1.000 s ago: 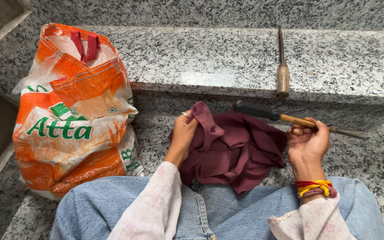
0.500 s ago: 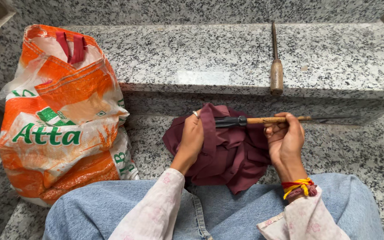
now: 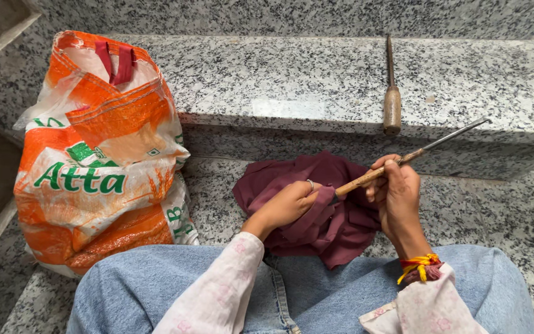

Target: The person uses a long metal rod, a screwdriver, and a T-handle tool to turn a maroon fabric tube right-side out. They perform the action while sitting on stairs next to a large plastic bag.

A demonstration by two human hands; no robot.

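Observation:
I sit on grey speckled granite steps with a maroon cloth (image 3: 292, 179) bunched in front of my knees. My right hand (image 3: 397, 192) grips a long tool (image 3: 403, 159) by its wooden shaft; its metal rod points up and to the right. My left hand (image 3: 288, 204), with a ring on one finger, presses a fold of the cloth around the tool's dark handle end, which is hidden under the fabric. A red and yellow thread band circles my right wrist.
A second tool with a wooden handle and metal rod (image 3: 392, 93) lies on the upper step (image 3: 279, 80). A large orange, white and green woven sack (image 3: 103, 148) stands at my left. My blue jeans fill the bottom of the view.
The tool has swung from level to tilted, rod up to the right. My left hand has moved right and down, wrapping the cloth over the dark handle, which was visible before.

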